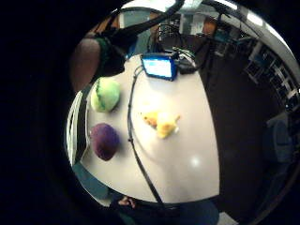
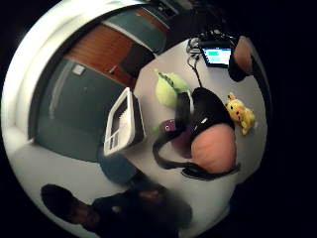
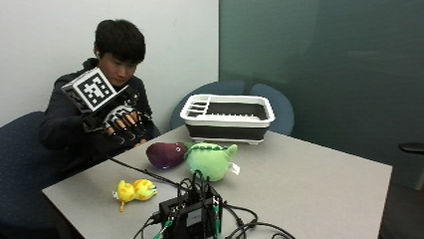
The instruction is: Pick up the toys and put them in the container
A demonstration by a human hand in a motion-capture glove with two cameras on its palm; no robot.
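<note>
- A person sits at the far-left side of a grey bench, facing across it.
- The gloved right hand is raised in the air above the bench edge, clear of every toy. Its fingers point down and hang loosely curled, and they hold nothing.
- Three soft toys lie on the bench top, none inside the container.
- The purple toy lies on the bench below and just to the side of the raised hand, touching the green toy beside it.
- The green toy sits between the purple toy and the open middle of the bench, with a small white tag showing at its side.
- The yellow toy lies apart from the other two, nearer the bench's front-left corner, with a black cable running past it.
- The container, white-rimmed with dark walls, stands at the far edge of the bench beyond the purple and green toys. No toy shows above its rim.
- A black electronics box with cables stands at the front edge of the bench; in the palm views its lit screen is visible.
- Both palm views look down on the bench from above, confirming the three toys are separate from the hand.
</note>
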